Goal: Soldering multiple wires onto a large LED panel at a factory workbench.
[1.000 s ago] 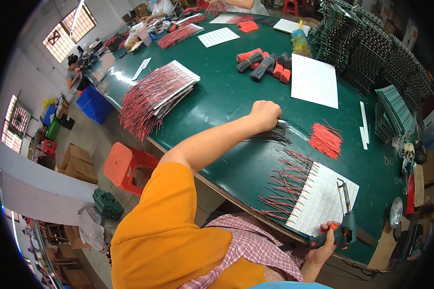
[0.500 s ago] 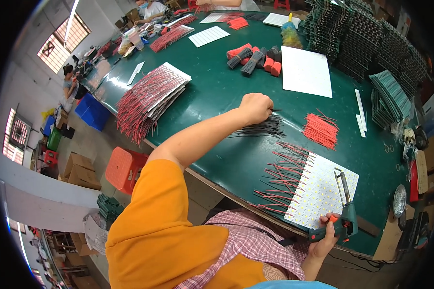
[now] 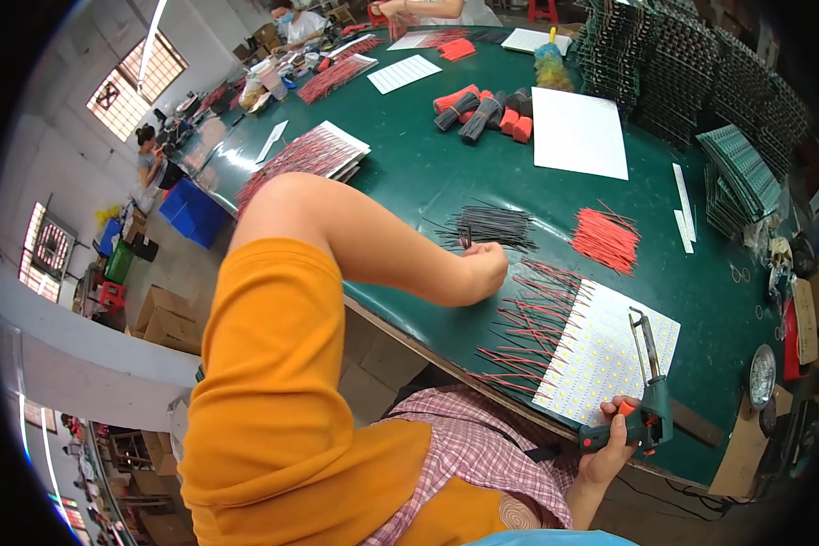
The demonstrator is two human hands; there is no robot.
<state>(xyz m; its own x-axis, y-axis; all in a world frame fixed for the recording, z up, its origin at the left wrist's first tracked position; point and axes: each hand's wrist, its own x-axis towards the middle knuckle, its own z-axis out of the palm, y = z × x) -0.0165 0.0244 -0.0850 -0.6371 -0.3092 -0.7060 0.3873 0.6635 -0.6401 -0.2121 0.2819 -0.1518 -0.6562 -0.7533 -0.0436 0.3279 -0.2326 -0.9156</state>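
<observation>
My left hand (image 3: 484, 270) is closed in a pinch just on the near side of a pile of black wires (image 3: 499, 227), with a few dark wire ends sticking up at its fingertips. A pile of red wires (image 3: 605, 240) lies to its right. My right hand (image 3: 610, 446) is wrapped round the handle of a green soldering gun (image 3: 657, 414), thumb by its red trigger. The gun's long metal tip reaches over a white circuit board panel (image 3: 601, 364) dotted with yellow LEDs. Red and black wires (image 3: 537, 328) fan out from the panel's left edge.
Wired panels (image 3: 337, 150) are stacked at the left on the green table (image 3: 409, 182). Behind lie bundled red and black wires (image 3: 482, 114) and a blank white board (image 3: 580, 132). Green racks (image 3: 682, 73) tower at the far right. Other people sit at the far end.
My left hand has come back toward me from over the black wire pile, with its elbow raised and swung across the stacked panels. The right hand and soldering gun have hardly moved.
</observation>
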